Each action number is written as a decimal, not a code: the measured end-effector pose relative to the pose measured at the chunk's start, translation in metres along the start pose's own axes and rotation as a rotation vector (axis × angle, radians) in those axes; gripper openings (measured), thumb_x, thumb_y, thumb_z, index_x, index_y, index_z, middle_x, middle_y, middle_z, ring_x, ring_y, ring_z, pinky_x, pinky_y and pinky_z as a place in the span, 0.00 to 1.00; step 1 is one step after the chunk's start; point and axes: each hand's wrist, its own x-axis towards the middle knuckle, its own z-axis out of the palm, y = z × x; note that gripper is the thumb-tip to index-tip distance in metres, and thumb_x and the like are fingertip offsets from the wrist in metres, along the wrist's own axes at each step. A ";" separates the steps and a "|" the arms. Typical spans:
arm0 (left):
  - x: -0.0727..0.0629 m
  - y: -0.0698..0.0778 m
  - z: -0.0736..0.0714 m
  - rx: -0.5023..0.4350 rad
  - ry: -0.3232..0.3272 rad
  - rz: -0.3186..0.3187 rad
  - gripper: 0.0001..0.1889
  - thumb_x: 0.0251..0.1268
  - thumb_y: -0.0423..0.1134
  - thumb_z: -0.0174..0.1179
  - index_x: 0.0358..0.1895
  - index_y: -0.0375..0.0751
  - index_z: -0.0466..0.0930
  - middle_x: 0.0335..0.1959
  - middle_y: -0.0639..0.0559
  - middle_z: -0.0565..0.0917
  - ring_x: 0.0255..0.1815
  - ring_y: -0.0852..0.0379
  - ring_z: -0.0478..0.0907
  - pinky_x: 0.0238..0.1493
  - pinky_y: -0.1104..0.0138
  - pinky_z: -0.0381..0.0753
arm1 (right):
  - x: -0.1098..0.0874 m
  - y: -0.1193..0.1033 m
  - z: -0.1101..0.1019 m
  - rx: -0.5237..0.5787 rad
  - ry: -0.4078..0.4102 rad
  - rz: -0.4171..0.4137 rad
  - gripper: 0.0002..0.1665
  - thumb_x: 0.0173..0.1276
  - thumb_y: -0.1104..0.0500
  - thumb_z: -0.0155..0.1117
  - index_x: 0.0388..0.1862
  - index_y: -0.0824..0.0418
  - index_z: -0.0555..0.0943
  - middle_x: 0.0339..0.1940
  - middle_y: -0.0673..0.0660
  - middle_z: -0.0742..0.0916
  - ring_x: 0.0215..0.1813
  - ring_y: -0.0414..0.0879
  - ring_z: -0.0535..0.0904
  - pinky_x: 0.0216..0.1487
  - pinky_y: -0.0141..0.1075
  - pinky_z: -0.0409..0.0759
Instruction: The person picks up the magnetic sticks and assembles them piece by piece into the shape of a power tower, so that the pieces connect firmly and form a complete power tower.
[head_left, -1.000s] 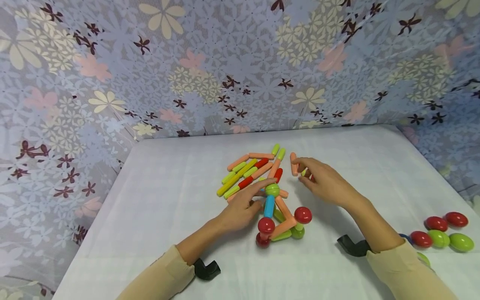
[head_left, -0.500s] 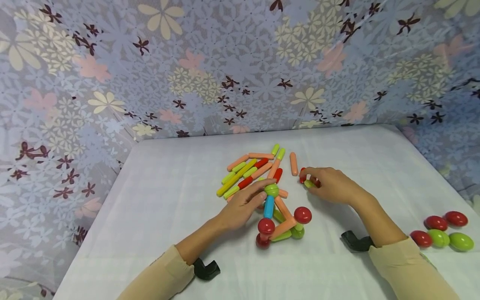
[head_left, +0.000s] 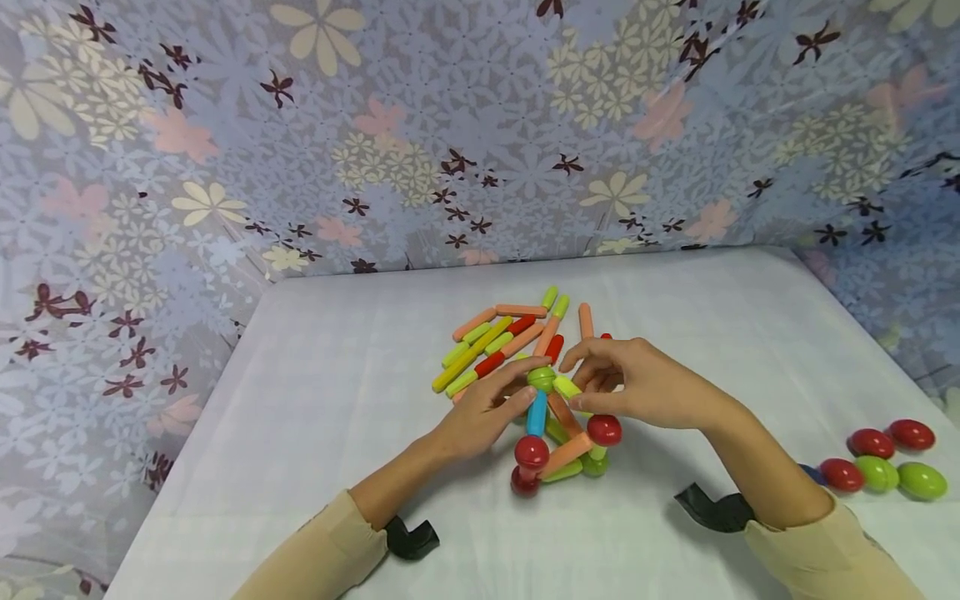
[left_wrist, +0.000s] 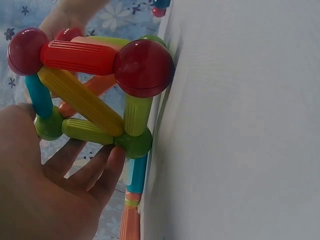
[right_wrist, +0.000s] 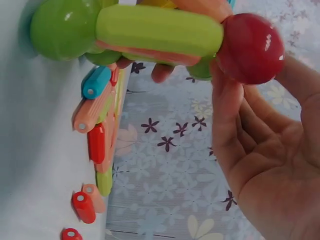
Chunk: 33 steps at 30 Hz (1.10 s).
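Observation:
A frame of magnetic rods and balls stands on the table, with red and green balls at its corners; a yellow rod (left_wrist: 82, 100) crosses one side in the left wrist view. My left hand (head_left: 480, 421) holds it at the upper green ball (head_left: 541, 378), thumb in front and forefinger over the top, with other fingertips under green balls in the left wrist view. My right hand (head_left: 648, 385) pinches a short light green magnetic rod (head_left: 567, 387) right at that ball. A red ball (right_wrist: 252, 48) of the frame overlaps the right fingers in the right wrist view.
Loose rods in yellow, red, orange and light green (head_left: 472, 354) lie behind the frame. One orange rod (head_left: 586, 321) lies apart, beside a mostly hidden red one. Several red and green balls (head_left: 873, 468) sit at the right. Patterned cloth (head_left: 480, 125) rises behind the table.
My right hand has left the orange rod, picked up the light green rod and carried it left to the upper green ball. My left thumb has come up onto that ball.

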 end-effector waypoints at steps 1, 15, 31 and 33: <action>0.000 0.004 0.000 0.001 0.002 -0.002 0.22 0.77 0.43 0.47 0.71 0.55 0.63 0.61 0.56 0.73 0.52 0.59 0.78 0.46 0.57 0.81 | -0.001 -0.003 0.001 -0.023 -0.017 -0.004 0.20 0.63 0.50 0.69 0.50 0.50 0.74 0.36 0.45 0.86 0.37 0.41 0.82 0.44 0.38 0.80; 0.001 0.001 -0.001 0.042 0.019 0.008 0.22 0.77 0.43 0.46 0.71 0.56 0.64 0.58 0.57 0.76 0.52 0.60 0.77 0.53 0.59 0.77 | -0.001 -0.007 0.012 -0.102 0.005 0.048 0.16 0.61 0.51 0.72 0.38 0.52 0.74 0.30 0.44 0.85 0.31 0.40 0.80 0.34 0.36 0.79; 0.000 -0.008 0.001 0.064 0.035 0.044 0.19 0.74 0.50 0.48 0.65 0.59 0.64 0.62 0.55 0.74 0.51 0.60 0.75 0.54 0.64 0.75 | 0.008 0.082 0.003 -0.757 0.142 0.275 0.31 0.65 0.54 0.66 0.67 0.56 0.73 0.63 0.67 0.73 0.61 0.67 0.68 0.56 0.63 0.69; 0.000 -0.007 0.000 0.071 0.034 0.043 0.19 0.74 0.50 0.49 0.65 0.61 0.63 0.62 0.55 0.73 0.51 0.60 0.75 0.54 0.63 0.75 | 0.007 0.089 0.001 -0.721 0.123 0.279 0.28 0.64 0.55 0.68 0.63 0.57 0.76 0.57 0.65 0.78 0.54 0.62 0.73 0.53 0.58 0.73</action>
